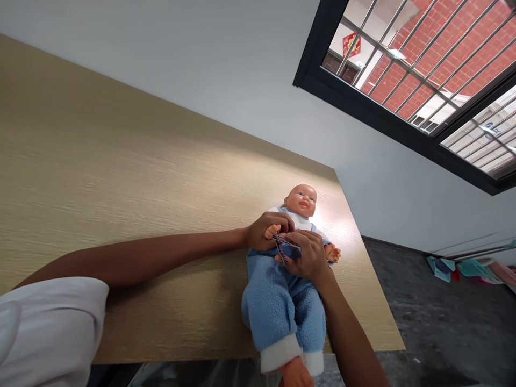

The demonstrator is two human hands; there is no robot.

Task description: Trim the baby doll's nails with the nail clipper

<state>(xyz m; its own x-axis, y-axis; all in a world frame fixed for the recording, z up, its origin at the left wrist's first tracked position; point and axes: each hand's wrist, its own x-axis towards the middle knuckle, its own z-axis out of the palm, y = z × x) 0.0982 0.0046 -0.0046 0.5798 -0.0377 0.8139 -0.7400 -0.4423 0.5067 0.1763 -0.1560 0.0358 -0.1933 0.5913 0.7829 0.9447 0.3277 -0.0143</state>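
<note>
A baby doll (282, 301) in a blue fleece suit with white cuffs lies on its back on the wooden table (121, 177), head toward the wall, feet over the near edge. My left hand (266, 228) is closed around the doll's small hand at its chest. My right hand (308, 255) is closed on a metal nail clipper (281, 248), whose tip meets the doll's fingers held by my left hand. The doll's other arm (332, 252) sticks out past my right hand.
The table's right edge (371, 279) drops to a dark floor (443, 317). Coloured papers or bags (463, 267) lie on the floor by the wall. A barred window (423, 70) is up on the right.
</note>
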